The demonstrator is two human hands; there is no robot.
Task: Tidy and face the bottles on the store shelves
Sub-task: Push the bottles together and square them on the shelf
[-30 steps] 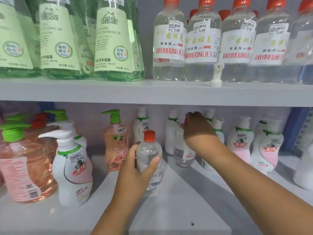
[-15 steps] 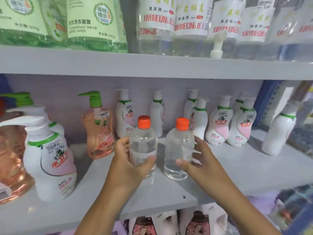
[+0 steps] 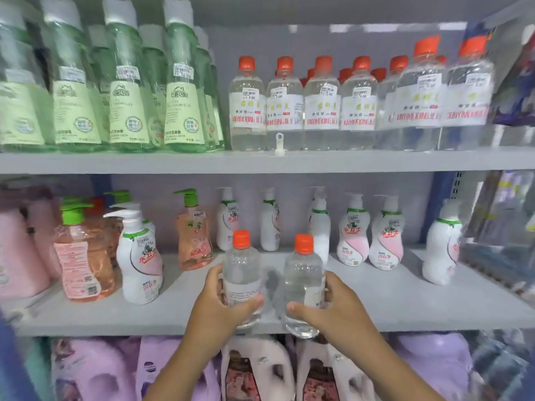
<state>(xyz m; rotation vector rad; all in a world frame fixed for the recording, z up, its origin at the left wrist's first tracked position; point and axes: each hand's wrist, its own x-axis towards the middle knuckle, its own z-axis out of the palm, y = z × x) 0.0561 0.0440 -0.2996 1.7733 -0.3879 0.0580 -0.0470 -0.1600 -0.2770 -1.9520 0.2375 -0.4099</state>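
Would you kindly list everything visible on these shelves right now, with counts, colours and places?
Green bottles: several, exact count unclear, pale green labels, top shelf left.
Clear bottles on top shelf: at least seven in front, orange caps, white labels, top shelf right.
Peach pump bottles: at least three, green pumps, middle shelf left and centre.
White pump bottles: about nine, pink-and-white labels, middle shelf.
Pink jugs: count unclear, middle shelf far left.
Lilac and white jugs: several, bottom shelf.
Held clear bottles: two, orange caps, middle shelf front edge.
Hands: left and right, one bottle each.
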